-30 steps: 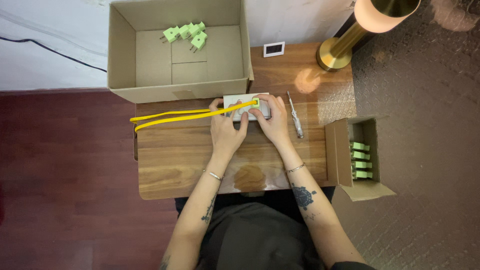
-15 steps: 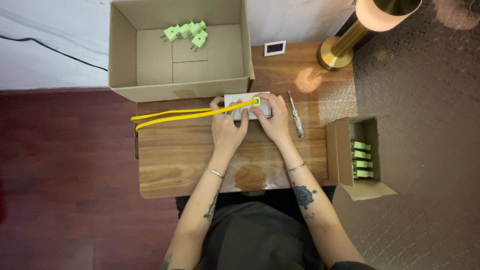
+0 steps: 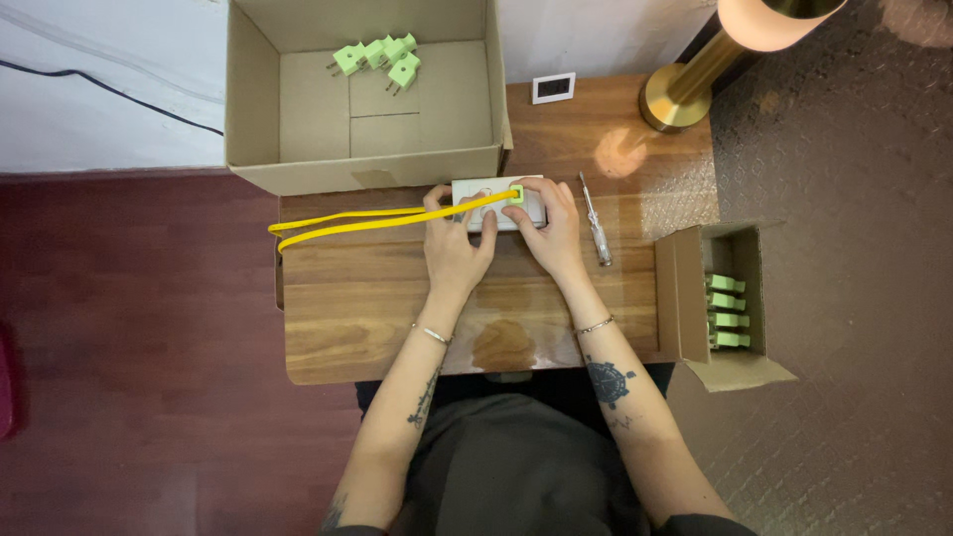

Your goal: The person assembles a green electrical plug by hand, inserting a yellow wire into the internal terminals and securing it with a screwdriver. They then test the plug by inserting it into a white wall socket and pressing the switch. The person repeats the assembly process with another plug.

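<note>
A white power strip [image 3: 493, 191] lies on the wooden table [image 3: 377, 298] just in front of the big cardboard box. A green plug [image 3: 515, 194] sits in it, and a yellow cable [image 3: 367, 217] runs from the plug leftward past the table's edge. My left hand [image 3: 456, 245] rests on the strip's left half, fingers pressing over the cable. My right hand [image 3: 554, 230] grips the strip's right end, with fingers by the green plug.
A large open cardboard box [image 3: 362, 159] at the back holds several green plugs [image 3: 381, 55]. A small open box [image 3: 730, 303] at the right holds several more. A screwdriver [image 3: 596, 218], a small white display [image 3: 553, 88] and a brass lamp [image 3: 695, 84] stand on the right.
</note>
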